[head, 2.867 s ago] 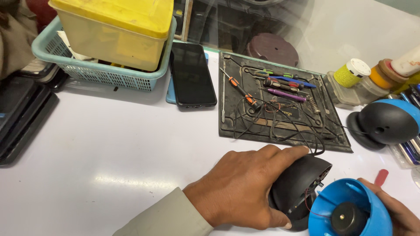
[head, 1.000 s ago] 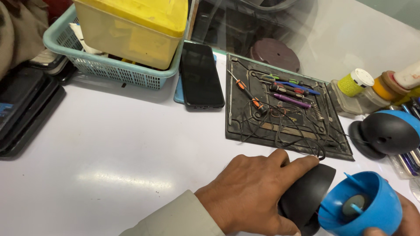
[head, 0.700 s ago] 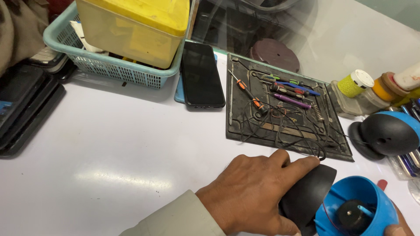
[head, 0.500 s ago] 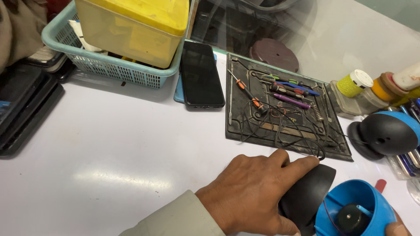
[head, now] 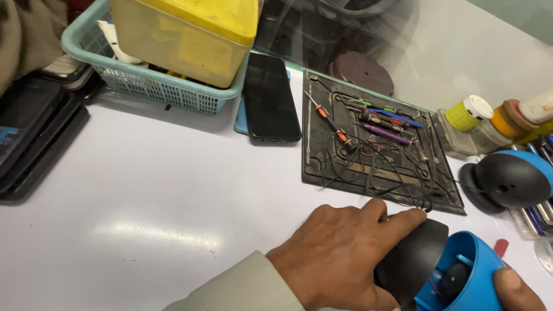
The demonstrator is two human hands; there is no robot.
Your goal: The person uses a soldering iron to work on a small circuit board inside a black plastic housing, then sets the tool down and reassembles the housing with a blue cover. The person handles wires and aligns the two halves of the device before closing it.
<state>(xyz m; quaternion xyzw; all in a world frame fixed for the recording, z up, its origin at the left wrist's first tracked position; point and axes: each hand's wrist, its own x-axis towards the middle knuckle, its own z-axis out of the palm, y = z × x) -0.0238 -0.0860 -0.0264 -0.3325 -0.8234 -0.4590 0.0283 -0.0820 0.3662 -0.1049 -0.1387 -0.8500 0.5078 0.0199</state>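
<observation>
A round black-and-blue device (head: 438, 273), opened so that its blue shell gapes toward the camera and shows a dark round part inside, lies at the near right corner of the white desk (head: 161, 190), steadied from both sides. The left hand (head: 340, 256) lies over the black half, fingers spread and curled down on the casing, apparently pinning it so the body cannot roll. The right hand (head: 518, 291) is mostly out of frame at the bottom right corner; a thumb or fingertip presses the rim of the blue shell, but whether its other fingers are closed around it cannot be told. Just behind the device, a dark work mat (head: 374, 147) keeps small screwdrivers (head: 368, 118) and a tangle of thin wire (head: 380, 167) together within reach. To the right of it, near the desk's right edge, a second black-and-blue device (head: 510, 181) sits intact, with small bottles (head: 489, 121) behind it. A black phone (head: 271, 95) lies face up toward the far edge, left of the mat, beside a teal basket (head: 173, 92) carrying a yellow box (head: 190, 34). Dark flat cases (head: 34, 138) are stacked at the left edge, well apart from the work.
</observation>
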